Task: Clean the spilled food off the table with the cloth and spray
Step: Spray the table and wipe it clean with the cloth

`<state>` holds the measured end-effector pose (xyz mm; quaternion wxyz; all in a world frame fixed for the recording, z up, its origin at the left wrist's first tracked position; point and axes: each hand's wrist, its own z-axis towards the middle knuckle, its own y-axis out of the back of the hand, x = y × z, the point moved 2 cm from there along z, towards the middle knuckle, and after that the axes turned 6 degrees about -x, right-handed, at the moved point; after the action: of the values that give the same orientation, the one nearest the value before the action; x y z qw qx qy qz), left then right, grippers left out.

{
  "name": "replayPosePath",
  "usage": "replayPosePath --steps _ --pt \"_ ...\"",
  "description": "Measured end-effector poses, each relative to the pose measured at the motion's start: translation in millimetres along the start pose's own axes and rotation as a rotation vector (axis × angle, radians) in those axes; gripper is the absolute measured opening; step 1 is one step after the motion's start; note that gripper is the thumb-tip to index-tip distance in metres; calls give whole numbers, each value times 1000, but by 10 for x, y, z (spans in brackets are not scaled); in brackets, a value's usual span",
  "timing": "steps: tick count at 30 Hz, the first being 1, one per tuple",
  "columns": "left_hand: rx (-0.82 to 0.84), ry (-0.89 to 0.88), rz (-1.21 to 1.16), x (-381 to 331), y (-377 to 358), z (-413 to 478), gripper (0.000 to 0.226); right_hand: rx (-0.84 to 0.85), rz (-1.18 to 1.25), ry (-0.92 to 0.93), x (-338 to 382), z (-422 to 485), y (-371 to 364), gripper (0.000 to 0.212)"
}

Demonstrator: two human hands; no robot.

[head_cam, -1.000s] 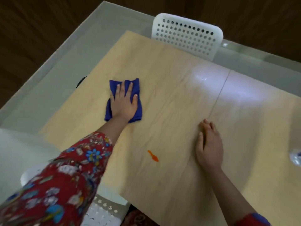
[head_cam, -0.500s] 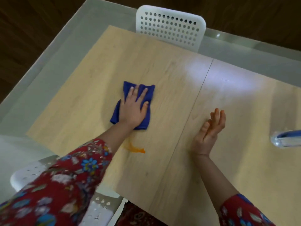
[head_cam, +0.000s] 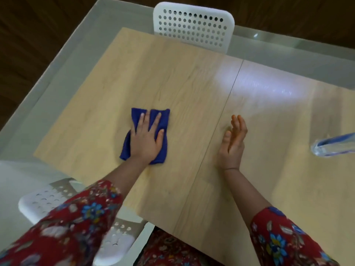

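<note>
A folded blue cloth [head_cam: 164, 120] lies on the light wooden table [head_cam: 192, 77], left of its centre seam. My left hand [head_cam: 147, 138] presses flat on the cloth with fingers spread. My right hand [head_cam: 233, 143] stands on its edge just right of the seam, fingers straight and together, holding nothing. A clear spray bottle [head_cam: 334, 144] with a blue label lies at the right edge of the view. No orange spill shows on the table; the cloth and my left hand cover where it was.
A white perforated chair back [head_cam: 194, 27] stands at the far side of the table. A white perforated stool seat [head_cam: 50, 200] sits near the front left corner. Pale glossy floor [head_cam: 57, 77] surrounds the table on the left.
My left hand slid the cloth toward me and to the right over the orange smear, which is now out of sight. My right hand lifted from flat onto its edge.
</note>
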<state>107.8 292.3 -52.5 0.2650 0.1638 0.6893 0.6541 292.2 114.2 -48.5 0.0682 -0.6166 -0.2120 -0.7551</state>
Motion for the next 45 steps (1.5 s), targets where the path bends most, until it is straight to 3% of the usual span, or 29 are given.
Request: replayPosePath --steps 2,5,8,10,13,15,17,19,23,26,28,30,33,37,39,42,45 --pt "0 -27 -35 -463 -71 53 62 -8 26 -18 -12 -13 7 51" --pt "40 -306 -80 -1125 -201 -373 59 -14 23 -1 -47 12 40 46" --pt "105 -525 -99 -913 -126 -1058 56 57 -17 34 -92 -1 58 50" --pt "60 -488 -122 -353 -58 -1143 55 141 -68 30 -77 -20 53 53" --pt "42 -156 3 499 45 -876 56 226 -144 68 -51 -63 25 53" --pt "9 121 29 662 87 -525 57 227 -168 83 -28 -57 0 53" --pt "-36 283 -5 448 77 -175 59 223 -184 78 -29 -53 -10 51" --pt "-25 213 -22 30 7 -2 60 230 -188 90 -46 -60 -11 50" --pt "97 -338 -72 -669 -106 -817 57 262 -177 85 -84 -53 14 53" --pt "132 -596 -79 -151 9 -1353 56 247 -211 115 -57 -40 -1 51" --pt "97 -505 -14 357 33 -1329 55 259 -227 99 -39 -48 -9 51" --pt "95 -255 36 603 54 -1157 55 243 -236 109 -26 -58 -4 51" --pt "42 -7 36 133 36 -975 59 249 -257 109 -18 -60 -19 50" --pt "135 -251 -55 -851 -139 -1361 59 289 -315 147 1 -76 -27 54" --pt "170 -411 -75 -923 -121 -1660 57 338 -343 192 21 -121 -7 53" --pt "117 -496 -83 -396 -65 -1764 56 417 -365 266 29 -244 45 49" --pt "71 -280 -46 547 34 -1594 55 464 -392 309 68 -441 -10 50"
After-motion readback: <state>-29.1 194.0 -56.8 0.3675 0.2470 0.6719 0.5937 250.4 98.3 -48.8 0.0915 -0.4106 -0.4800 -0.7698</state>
